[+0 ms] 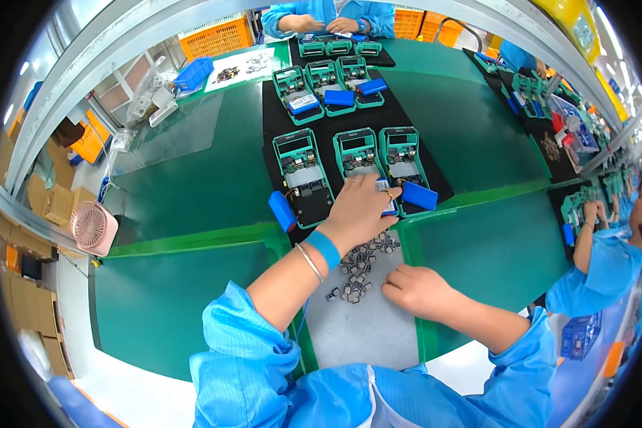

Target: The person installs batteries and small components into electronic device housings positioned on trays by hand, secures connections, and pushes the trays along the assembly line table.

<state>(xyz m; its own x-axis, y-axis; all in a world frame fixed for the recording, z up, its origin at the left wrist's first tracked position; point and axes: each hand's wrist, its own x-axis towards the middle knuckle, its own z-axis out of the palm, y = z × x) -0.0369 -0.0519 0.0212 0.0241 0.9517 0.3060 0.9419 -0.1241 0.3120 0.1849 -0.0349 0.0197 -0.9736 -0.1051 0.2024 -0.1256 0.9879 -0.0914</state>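
Note:
My left hand (360, 207), with a blue wrist strap and a bangle, reaches over the lower end of the middle green device housing (357, 146). Its fingers are curled on a blue battery pack (386, 194), partly covered by the hand. On the grey mat (364, 335) lies a loose pile of small metal-cased parts (355, 277). Just right of that pile, my right hand (417, 289) is closed, fingertips together and turned downward; anything in them is hidden. Two more open housings flank the middle one: a left housing (303, 175) and a right housing (404, 164), each with a blue battery beside or over it.
Farther up the black mat (399, 128) stand more open housings (323, 85) with blue batteries. A co-worker (328, 18) sits opposite; another person's sleeve (595, 274) is at right. A pink fan (93, 228) stands at the left table edge, a blue bin (193, 73) farther back.

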